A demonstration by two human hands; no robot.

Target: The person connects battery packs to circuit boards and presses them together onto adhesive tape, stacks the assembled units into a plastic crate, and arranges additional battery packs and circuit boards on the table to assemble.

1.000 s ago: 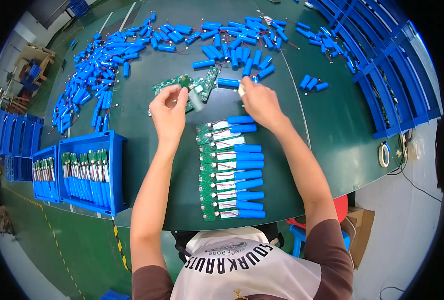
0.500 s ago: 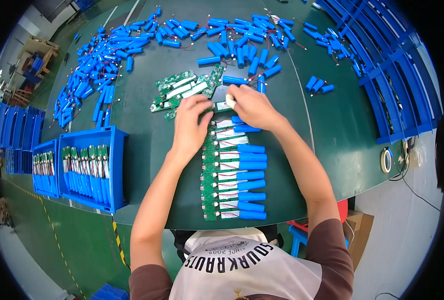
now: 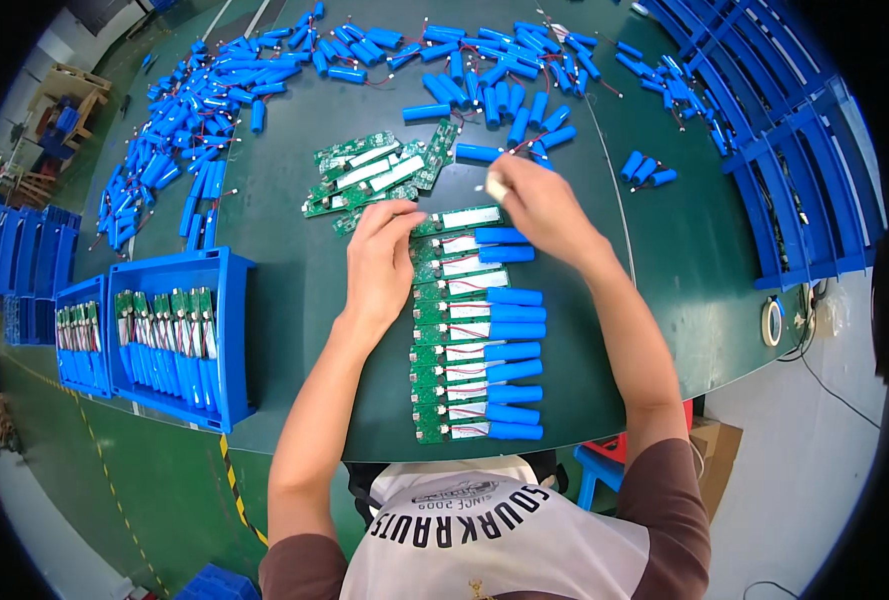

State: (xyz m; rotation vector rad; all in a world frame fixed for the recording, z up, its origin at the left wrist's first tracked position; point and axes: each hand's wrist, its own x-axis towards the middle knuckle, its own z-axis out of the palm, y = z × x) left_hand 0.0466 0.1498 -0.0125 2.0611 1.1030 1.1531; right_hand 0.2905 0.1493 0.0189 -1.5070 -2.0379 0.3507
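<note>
A green circuit board [image 3: 459, 218] with a white strip lies at the far end of a column of boards. My left hand [image 3: 382, 255] has its fingertips and thumb at that board's left end, holding it against the table. To the right of it, my right hand [image 3: 542, 208] is raised with fingers pinched together. Something white [image 3: 496, 187] shows at its fingertips; whether it is a finger cover or a held scrap, I cannot tell. Nearer me, several boards in the column have blue cylindrical batteries [image 3: 514, 371] at their right ends, joined by thin wires.
Loose green boards [image 3: 369, 172] are heaped beyond my left hand. Blue batteries [image 3: 199, 110] with wires spread over the far table. Filled blue bins [image 3: 232, 340] stand at left, blue racks [image 3: 764, 150] at right. A tape roll [image 3: 771, 322] sits near the right edge.
My right hand has moved right, off the far board, uncovering its white strip. My left hand stays at the board's left end. The whole view has shifted slightly.
</note>
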